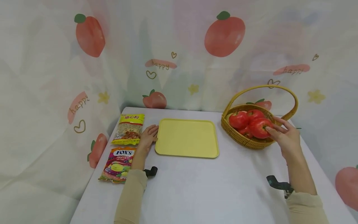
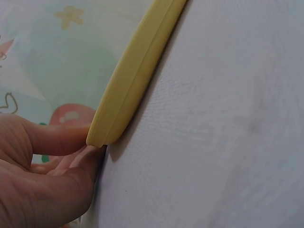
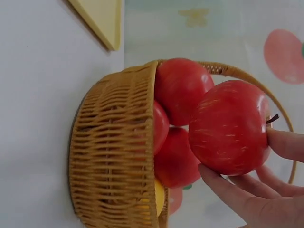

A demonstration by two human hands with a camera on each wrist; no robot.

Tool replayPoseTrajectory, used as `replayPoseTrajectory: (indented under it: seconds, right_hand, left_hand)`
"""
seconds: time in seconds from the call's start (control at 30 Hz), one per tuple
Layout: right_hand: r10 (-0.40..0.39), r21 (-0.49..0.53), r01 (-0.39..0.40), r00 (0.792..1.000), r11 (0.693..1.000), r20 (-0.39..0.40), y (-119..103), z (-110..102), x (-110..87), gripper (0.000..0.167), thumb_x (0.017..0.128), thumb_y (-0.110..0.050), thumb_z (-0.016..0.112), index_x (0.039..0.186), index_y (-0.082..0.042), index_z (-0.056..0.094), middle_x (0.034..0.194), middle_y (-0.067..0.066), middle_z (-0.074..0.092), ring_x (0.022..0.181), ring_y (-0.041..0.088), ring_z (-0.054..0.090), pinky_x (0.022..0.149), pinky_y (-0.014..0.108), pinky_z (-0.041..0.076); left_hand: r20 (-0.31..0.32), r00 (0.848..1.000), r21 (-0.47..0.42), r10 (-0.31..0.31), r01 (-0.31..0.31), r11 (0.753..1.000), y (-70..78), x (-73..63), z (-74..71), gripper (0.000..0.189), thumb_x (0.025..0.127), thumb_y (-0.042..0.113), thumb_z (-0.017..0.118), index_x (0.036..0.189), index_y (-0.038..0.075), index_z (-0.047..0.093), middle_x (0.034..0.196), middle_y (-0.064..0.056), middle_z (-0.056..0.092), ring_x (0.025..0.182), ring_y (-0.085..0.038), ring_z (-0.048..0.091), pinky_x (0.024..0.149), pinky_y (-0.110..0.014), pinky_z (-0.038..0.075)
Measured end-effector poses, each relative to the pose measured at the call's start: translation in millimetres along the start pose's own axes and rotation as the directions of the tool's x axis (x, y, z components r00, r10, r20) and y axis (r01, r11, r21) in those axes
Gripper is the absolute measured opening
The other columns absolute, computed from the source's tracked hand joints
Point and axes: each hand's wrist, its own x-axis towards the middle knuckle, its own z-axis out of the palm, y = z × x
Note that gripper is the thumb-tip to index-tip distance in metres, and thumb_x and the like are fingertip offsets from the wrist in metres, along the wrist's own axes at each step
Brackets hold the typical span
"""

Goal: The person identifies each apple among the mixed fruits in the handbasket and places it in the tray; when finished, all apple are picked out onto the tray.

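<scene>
1. The red apple (image 1: 260,128) is in the right hand (image 1: 289,137), above the rim of a wicker basket (image 1: 246,143). The fingers and thumb grip it from the right side, near the stem, spread about as wide as the fruit.
2. Three more red apples (image 3: 184,91) sit in the basket below and beside it; whether the held one touches them, I cannot tell. Something yellow (image 3: 160,197), mostly hidden, shows at the rim in the right wrist view.
3. The basket stands at the right rear of the white counter (image 1: 201,186), its tall handle arching up over the fruit.
4. A yellow tray (image 1: 186,138) lies flat to the left of the basket, with a gap between them.
5. The left hand (image 1: 147,137) touches the tray's left edge, its fingers loosely extended and the thumb against the rim.
6. Left of the tray lie a yellow-ended food bag (image 1: 128,129) and, nearer, a purple FOX'S bag (image 1: 118,165), partly behind the left forearm.
7. A pale cloth (image 1: 184,34) printed with fruit, hearts and "happy" hangs behind the counter.
</scene>
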Motion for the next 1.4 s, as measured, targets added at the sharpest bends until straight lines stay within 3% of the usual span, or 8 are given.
replayPoseTrajectory:
  seconds: [0.13,0.47,0.63,0.83,1.0,1.17,1.4]
  right_hand:
    - [-0.014,0.002,0.014,1.000,1.000,0.012,-3.7,10.1,-3.0,0.064,0.092,-0.010,0.079,0.151,-0.015,0.055,0.108,-0.012,0.066,0.089,-0.002,0.068,0.073,0.015,0.059]
    - [-0.016,-0.147,0.020,0.999,0.989,0.029,-9.1,37.3,-5.8,0.065,0.095,-0.019,0.077,0.155,-0.014,0.051,0.129,0.000,0.058,0.106,0.008,0.058,0.078,0.013,0.058]
    - [-0.020,-0.189,0.032,0.998,0.982,0.065,-11.4,51.9,-2.6,0.063,0.096,-0.022,0.076,0.154,-0.015,0.051,0.134,0.002,0.057,0.107,0.006,0.059,0.080,0.013,0.058]
    - [-0.019,-0.107,0.034,0.990,0.994,0.136,-14.6,66.2,1.2,0.061,0.095,-0.019,0.077,0.151,-0.014,0.053,0.130,-0.002,0.058,0.105,0.004,0.061,0.080,0.014,0.058]
    - [-0.043,-0.166,0.071,0.985,0.984,0.167,-13.9,79.1,3.2,0.060,0.096,-0.020,0.076,0.151,-0.012,0.053,0.123,-0.007,0.059,0.102,0.002,0.063,0.081,0.013,0.058]
    - [-0.025,-0.227,0.067,0.983,0.972,0.183,-13.0,92.4,4.0,0.059,0.099,-0.026,0.073,0.153,-0.016,0.052,0.136,0.005,0.058,0.108,0.007,0.061,0.084,0.014,0.057]
    - [0.000,-0.200,0.043,0.978,0.979,0.210,-13.5,107.1,7.1,0.063,0.100,-0.023,0.071,0.157,-0.011,0.046,0.150,0.017,0.047,0.110,0.008,0.062,0.087,0.016,0.057]
  left_hand:
    - [0.005,1.000,-0.012,-0.001,0.001,1.000,0.8,0.4,2.3,0.085,0.081,-0.037,0.040,0.158,-0.001,0.036,0.159,-0.020,0.045,0.150,-0.030,0.040,0.124,-0.039,0.033]
    - [0.010,1.000,-0.033,0.004,-0.004,0.999,1.3,0.8,7.2,0.088,0.076,-0.039,0.036,0.157,-0.003,0.037,0.159,-0.023,0.043,0.151,-0.032,0.038,0.124,-0.040,0.032]
    - [-0.006,1.000,-0.004,-0.009,0.009,1.000,1.5,-0.3,5.8,0.087,0.078,-0.038,0.039,0.157,-0.002,0.037,0.159,-0.021,0.045,0.151,-0.031,0.039,0.124,-0.040,0.032]
    - [-0.004,1.000,0.010,-0.013,0.013,1.000,0.9,0.8,4.0,0.084,0.081,-0.036,0.042,0.157,0.000,0.037,0.159,-0.020,0.045,0.151,-0.030,0.039,0.124,-0.040,0.032]
    - [-0.003,1.000,0.000,-0.013,0.013,1.000,0.9,1.8,3.5,0.084,0.081,-0.036,0.041,0.157,0.000,0.037,0.160,-0.021,0.044,0.151,-0.030,0.039,0.124,-0.039,0.032]
    - [-0.003,1.000,0.007,-0.005,0.005,1.000,-1.2,0.5,2.0,0.082,0.083,-0.035,0.042,0.157,-0.001,0.036,0.159,-0.021,0.045,0.151,-0.031,0.039,0.124,-0.040,0.032]
    - [-0.001,1.000,0.018,0.005,-0.005,1.000,-1.0,1.8,0.5,0.083,0.082,-0.035,0.041,0.157,-0.001,0.037,0.159,-0.021,0.045,0.151,-0.031,0.039,0.124,-0.039,0.033]
